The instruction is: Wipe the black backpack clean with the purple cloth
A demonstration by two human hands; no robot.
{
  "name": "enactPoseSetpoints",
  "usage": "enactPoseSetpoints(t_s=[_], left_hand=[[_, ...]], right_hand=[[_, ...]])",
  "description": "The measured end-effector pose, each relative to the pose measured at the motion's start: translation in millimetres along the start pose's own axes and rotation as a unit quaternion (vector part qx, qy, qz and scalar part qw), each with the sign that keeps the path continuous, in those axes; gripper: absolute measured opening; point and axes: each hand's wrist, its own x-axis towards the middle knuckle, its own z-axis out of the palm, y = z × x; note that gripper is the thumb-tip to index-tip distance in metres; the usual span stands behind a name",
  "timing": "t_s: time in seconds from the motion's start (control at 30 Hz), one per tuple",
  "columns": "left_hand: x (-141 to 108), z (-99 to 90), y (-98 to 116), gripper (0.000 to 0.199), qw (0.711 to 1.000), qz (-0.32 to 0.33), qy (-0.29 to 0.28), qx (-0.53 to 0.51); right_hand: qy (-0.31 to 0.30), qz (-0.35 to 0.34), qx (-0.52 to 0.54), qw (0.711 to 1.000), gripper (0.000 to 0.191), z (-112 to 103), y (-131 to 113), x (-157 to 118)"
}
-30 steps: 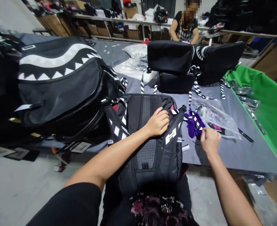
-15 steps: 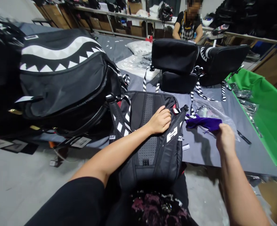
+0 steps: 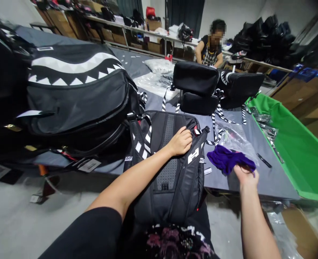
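A black backpack (image 3: 166, 171) lies in front of me with its padded back and shoulder straps facing up, its lower end against my body. My left hand (image 3: 181, 141) is closed on it beside the right-hand strap, fingers curled and their tips hidden. A crumpled purple cloth (image 3: 226, 158) is in the grip of my right hand (image 3: 245, 176), held just above the table, right of the backpack. Black-and-white striped webbing (image 3: 147, 138) crosses the left strap.
A large black bag (image 3: 78, 104) with a white tooth pattern stands at left. Two smaller black bags (image 3: 195, 79) stand at the back. Clear plastic (image 3: 236, 135), a black pen-like item (image 3: 264, 160) and a green-lined bin (image 3: 291, 154) are at right. A co-worker (image 3: 211, 46) is behind.
My right hand has come left and lower, turning over so the purple cloth bunches up and spreads. The left hand stays on the backpack. The view has tilted up slightly.
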Motion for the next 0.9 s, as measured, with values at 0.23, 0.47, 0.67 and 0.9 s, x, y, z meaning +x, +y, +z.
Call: enactPoseSetpoints(t_s=[0.23,0.47,0.67,0.9], left_hand=[[-2,2.1,-6,0.019,0.999,-0.013,0.008,-0.040],[-9,7.5,-13,0.021,0.999,-0.002,0.014,-0.051],[-14,8.0,-14,0.020,0.998,0.002,-0.002,-0.059],[-13,4.3,-6,0.021,0.996,-0.010,0.048,-0.072]], right_hand=[[0.046,0.046,0.042,0.997,0.029,43,-18,-9],[-0.087,-0.152,-0.234,0.956,0.029,150,23,-84],[-0.348,-0.297,-0.621,0.636,0.039,149,79,-111],[-0.212,-0.086,-0.587,0.777,0.021,70,46,-93]])
